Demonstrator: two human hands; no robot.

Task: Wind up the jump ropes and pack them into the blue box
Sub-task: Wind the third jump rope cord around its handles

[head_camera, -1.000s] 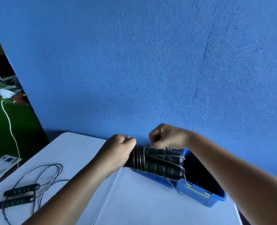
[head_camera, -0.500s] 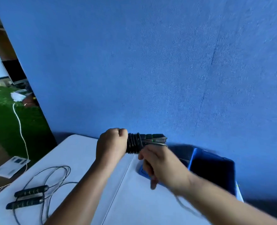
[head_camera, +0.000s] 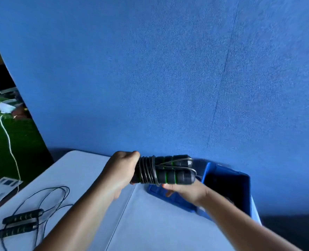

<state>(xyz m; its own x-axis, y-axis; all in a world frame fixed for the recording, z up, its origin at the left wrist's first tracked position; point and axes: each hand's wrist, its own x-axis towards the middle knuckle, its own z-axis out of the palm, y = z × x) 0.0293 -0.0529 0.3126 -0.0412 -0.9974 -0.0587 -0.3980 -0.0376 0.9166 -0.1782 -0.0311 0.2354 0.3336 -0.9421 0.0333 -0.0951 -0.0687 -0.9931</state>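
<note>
The wound jump rope [head_camera: 165, 171] is held in the air just left of the blue box [head_camera: 209, 172], at about the height of its rim. It is a short bundle: two black foam handles with green rings lie side by side, and thin cord is coiled tightly around their left half. A couple of strands run slantwise to the right end.

The left hand [head_camera: 121, 171] is closed in a fist around the bundle's left end. The right hand [head_camera: 184, 191] cups the right end from beneath, with its fingers [head_camera: 166, 187] partly curled under the handles (the thumb is hidden behind them). The box stands open with a dark inside, and what it holds cannot be made out.

The bundle looks light. The foam should give a little and grip well, so slipping seems unlikely. The cord looks like the weak point, being thin, smooth and springy. The coils may loosen or slide off the end if the grip lets go of them. The safest hold is probably across the coils and both handles together, pressing the turns flat.

A loose jump rope [head_camera: 21, 221] lies unwound on the tabletop [head_camera: 150, 225], well to the left of the box. Its handles are paired and its cord is spread in open loops.
</note>
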